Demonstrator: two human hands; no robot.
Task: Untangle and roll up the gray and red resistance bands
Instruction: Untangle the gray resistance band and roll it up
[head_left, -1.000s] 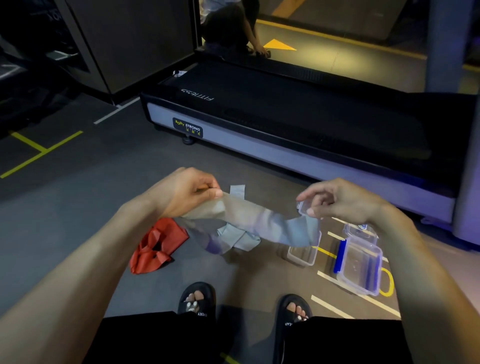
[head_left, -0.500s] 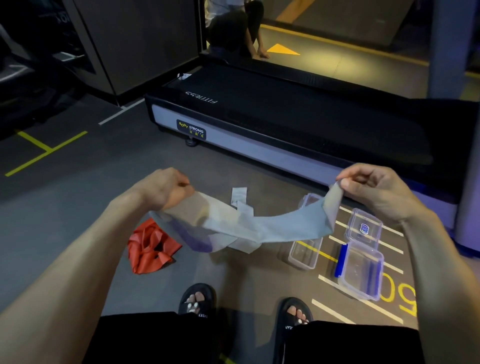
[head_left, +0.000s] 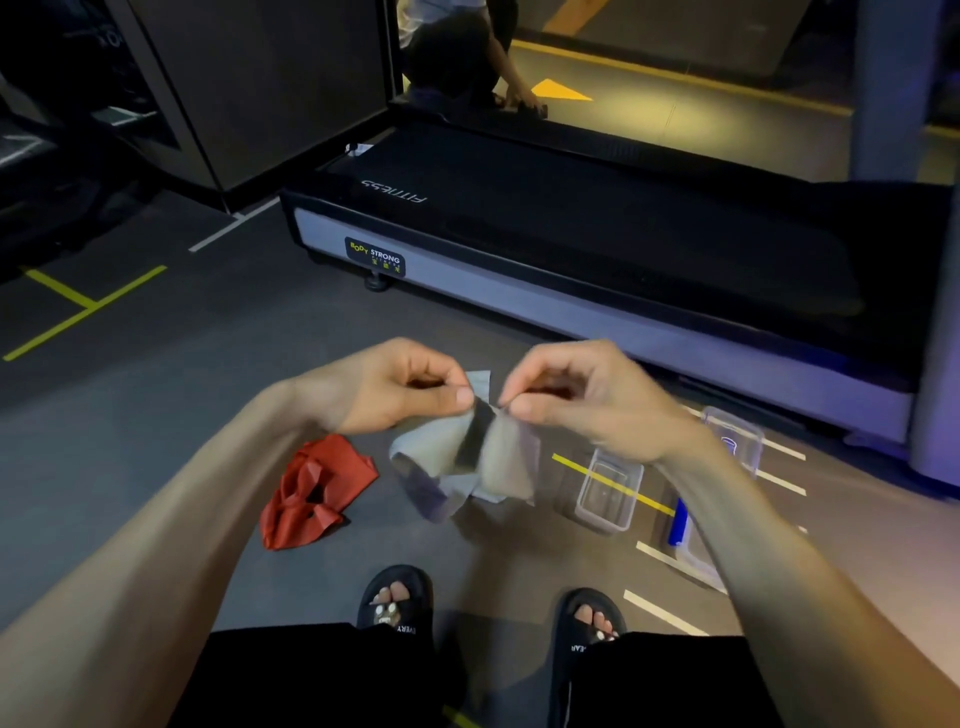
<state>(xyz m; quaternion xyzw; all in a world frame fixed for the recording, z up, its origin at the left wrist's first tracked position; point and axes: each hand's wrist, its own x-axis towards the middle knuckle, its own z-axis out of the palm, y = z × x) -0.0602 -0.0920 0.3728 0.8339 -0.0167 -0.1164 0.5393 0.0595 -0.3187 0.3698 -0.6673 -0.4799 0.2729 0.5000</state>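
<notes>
The gray resistance band (head_left: 452, 457) hangs in a loose fold in front of me, above the floor. My left hand (head_left: 384, 387) pinches its top edge between thumb and fingers. My right hand (head_left: 582, 395) pinches the same top edge just beside it, the two hands almost touching. The band's lower loops droop toward the floor and partly overlap. The red resistance band (head_left: 311, 491) lies crumpled on the dark floor to the left, below my left forearm, untouched.
A treadmill (head_left: 571, 249) stands across the floor ahead. Clear plastic containers lie on the floor at right: one small open box (head_left: 608, 491) and a lidded one with a blue clip (head_left: 680, 525), partly behind my right arm. My sandalled feet (head_left: 395, 603) are below. A person crouches far behind the treadmill.
My right hand has swung left from a wide stretch and now meets my left hand, so the gray band has gone from a taut span to a hanging fold.
</notes>
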